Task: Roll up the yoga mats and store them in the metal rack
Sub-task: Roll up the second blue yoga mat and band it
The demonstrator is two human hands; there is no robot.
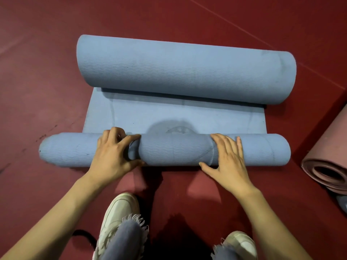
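Fingers (226, 145) rest on the blue mat (180, 117), rolled pink mat (326, 156) lying nearby.

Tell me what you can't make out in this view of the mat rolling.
- Metal rack: nowhere in the head view.
- Pink mat: cut off by the right edge; length unknown.
- Far roll: hides what lies behind it and the blue mat's end.
- Left hand: fingertips curl out of sight on the near roll.
- Grey thing, right edge: too cropped to name.
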